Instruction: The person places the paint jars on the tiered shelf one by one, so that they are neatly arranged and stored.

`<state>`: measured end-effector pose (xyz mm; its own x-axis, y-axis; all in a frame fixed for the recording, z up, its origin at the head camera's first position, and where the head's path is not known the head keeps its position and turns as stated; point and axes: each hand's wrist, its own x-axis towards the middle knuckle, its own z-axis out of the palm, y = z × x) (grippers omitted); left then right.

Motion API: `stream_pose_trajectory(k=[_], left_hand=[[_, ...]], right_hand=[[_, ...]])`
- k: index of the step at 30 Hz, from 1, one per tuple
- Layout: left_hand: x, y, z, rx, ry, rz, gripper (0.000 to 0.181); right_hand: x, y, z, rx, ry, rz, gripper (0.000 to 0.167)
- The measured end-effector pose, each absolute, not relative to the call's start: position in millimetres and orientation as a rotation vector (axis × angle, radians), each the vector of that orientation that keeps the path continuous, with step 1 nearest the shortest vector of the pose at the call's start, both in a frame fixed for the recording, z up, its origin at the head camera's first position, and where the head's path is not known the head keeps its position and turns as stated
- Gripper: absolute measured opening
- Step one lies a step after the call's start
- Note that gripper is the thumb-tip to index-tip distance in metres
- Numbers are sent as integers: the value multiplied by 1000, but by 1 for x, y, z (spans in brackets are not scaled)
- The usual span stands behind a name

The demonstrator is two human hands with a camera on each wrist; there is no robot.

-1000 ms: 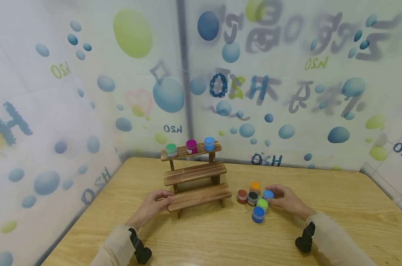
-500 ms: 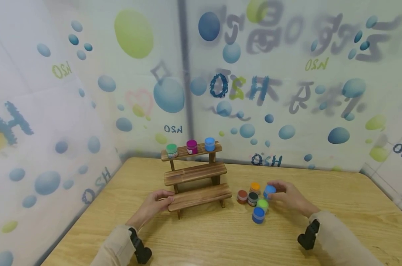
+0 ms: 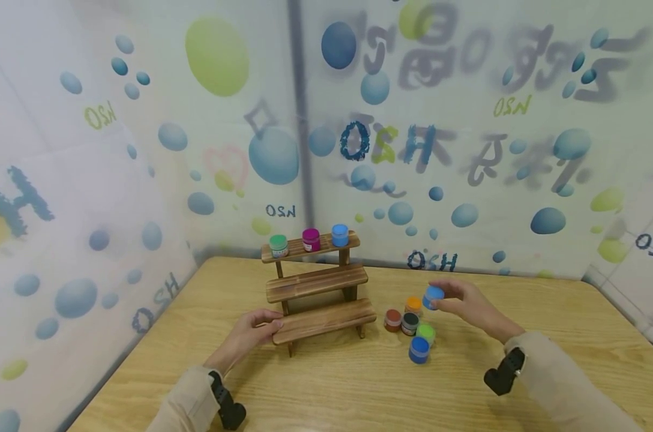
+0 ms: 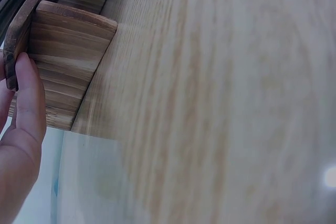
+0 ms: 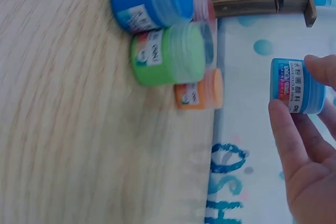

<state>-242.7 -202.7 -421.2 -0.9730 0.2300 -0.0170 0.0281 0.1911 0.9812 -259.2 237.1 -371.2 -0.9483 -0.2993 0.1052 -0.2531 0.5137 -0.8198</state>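
My right hand (image 3: 463,305) pinches a light blue paint jar (image 3: 433,297) between thumb and fingers, lifted off the table. In the right wrist view that jar's (image 5: 290,86) printed label faces the camera. My left hand (image 3: 251,333) grips the left end of the bottom step of a three-tier wooden stand (image 3: 326,321); thumb and fingers pinch the board's edge in the left wrist view. On the stand's top step are a green jar (image 3: 278,246), a magenta jar (image 3: 311,240) and another light blue jar (image 3: 340,235).
Right of the stand, a cluster of jars stands on the table (image 3: 337,390): orange (image 3: 413,306), brown-red (image 3: 393,320), black (image 3: 410,324), light green (image 3: 426,334) and dark blue (image 3: 419,350). A patterned curtain (image 3: 467,168) hangs behind the table.
My right hand has raised the light blue jar up and away from the cluster. My left hand stays at the stand's bottom step, and the other jars have not moved.
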Motion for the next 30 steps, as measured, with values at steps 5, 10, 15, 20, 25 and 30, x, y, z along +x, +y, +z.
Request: stream_pose_trajectory(k=[5,10,15,20,25,30], left_hand=[[-242,-204,-420,259,2284,1886,36],[-242,-204,-420,257,2281,1880,36],[-243,-204,-422,267,2286,1877,36],[-243,-204,-421,281,2275,1887,35],[-243,-203,-420,275,2268,1884,36],[-243,-203,-419,287,2274,1868,36]], right_hand=[[-262,223,-363,-602,2701,-1420,49],[-265,206,-361,-699,2648,-1468,46],[-264,188,-361,-747,2552,-1516,44],[-263,174,-356,-782,2546,-1484,44],[-265,158,-347,-824,2526,-1487,44],[-268,137,-341,-951,2493,-1494,44]])
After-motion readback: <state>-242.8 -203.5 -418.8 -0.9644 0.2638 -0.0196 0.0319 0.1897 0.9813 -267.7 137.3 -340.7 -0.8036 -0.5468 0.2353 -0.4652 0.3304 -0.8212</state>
